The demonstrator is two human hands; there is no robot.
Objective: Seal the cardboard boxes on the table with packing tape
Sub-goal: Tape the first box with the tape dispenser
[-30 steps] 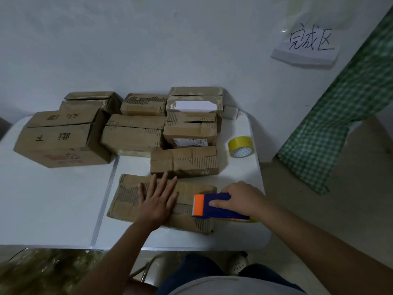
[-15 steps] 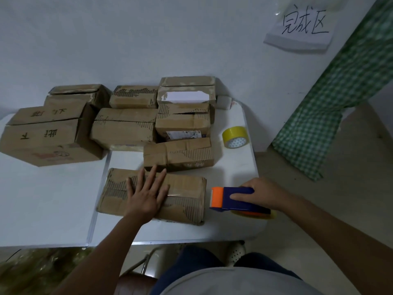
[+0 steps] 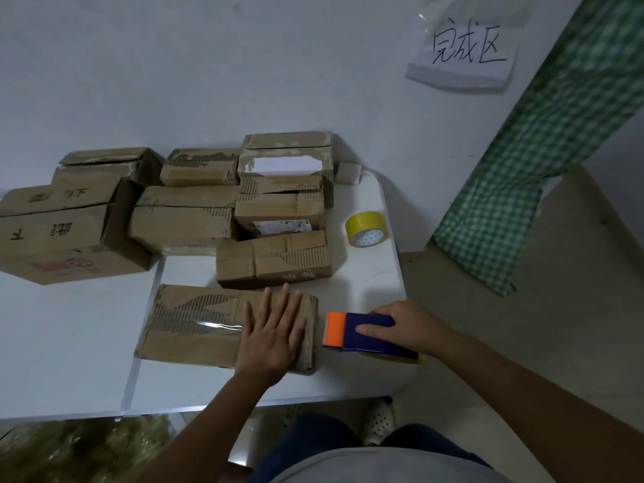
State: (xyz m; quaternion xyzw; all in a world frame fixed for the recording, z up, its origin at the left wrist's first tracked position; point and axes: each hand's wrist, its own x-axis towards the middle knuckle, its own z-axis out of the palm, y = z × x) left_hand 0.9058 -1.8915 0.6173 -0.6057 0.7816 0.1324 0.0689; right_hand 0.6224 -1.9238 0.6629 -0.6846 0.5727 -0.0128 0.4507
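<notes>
The left hand (image 3: 273, 338) lies flat, fingers straight and spread, on the right end of the nearest cardboard box (image 3: 209, 325), which rests on the white table (image 3: 69, 343) close to its front edge. A glossy strip of clear tape (image 3: 205, 325) runs along the middle of that box's top and disappears under the palm. The right hand (image 3: 406, 331) grips a tape dispenser (image 3: 362, 334) with a dark blue body and an orange front; the dispenser sits just beside the box's right end, and whether its orange front touches the cardboard is hard to tell. A sliver of yellow shows under the dispenser, probably its tape roll. Behind the near box stands a smaller box (image 3: 273, 259), and further back a cluster of other cardboard boxes (image 3: 181, 217) reaches to the wall. A loose roll of yellow tape (image 3: 366, 229) lies near the table's right edge. On the wall hangs a paper sign (image 3: 460, 55) with handwritten characters, beside a green checked cloth (image 3: 543, 162).
</notes>
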